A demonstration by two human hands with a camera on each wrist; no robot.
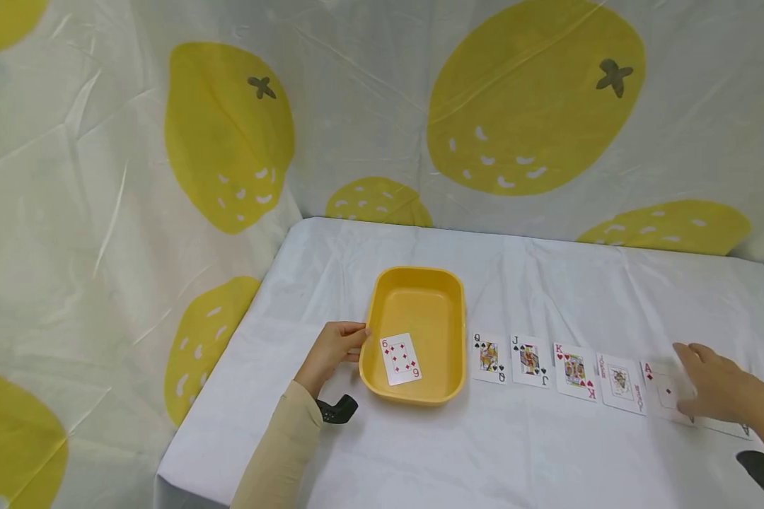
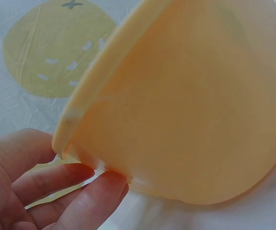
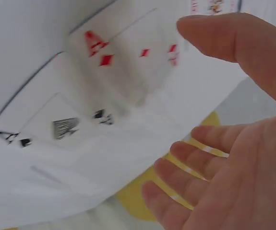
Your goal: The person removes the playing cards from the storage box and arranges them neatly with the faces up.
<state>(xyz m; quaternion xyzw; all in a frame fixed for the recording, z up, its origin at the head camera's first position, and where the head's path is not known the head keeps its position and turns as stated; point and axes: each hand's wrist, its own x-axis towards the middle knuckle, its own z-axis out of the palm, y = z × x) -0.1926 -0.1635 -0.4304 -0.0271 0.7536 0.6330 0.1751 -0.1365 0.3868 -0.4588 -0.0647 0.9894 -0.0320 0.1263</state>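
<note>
At its left edge, the yellow plastic tray is held by my left hand. The left wrist view shows the thumb at the tray's rim and the fingers against the outer wall below it. A six of diamonds lies face up inside the tray. My right hand, fingers spread and holding nothing, hovers over the right end of a card row. Beneath it are the ace of diamonds and the ace of spades, partly hidden by the hand in the head view.
Leftward along the row lie a joker, king of hearts, jack of spades and queen of spades, all face up. A white cloth covers the table. Lemon-print sheets hang behind and to the left.
</note>
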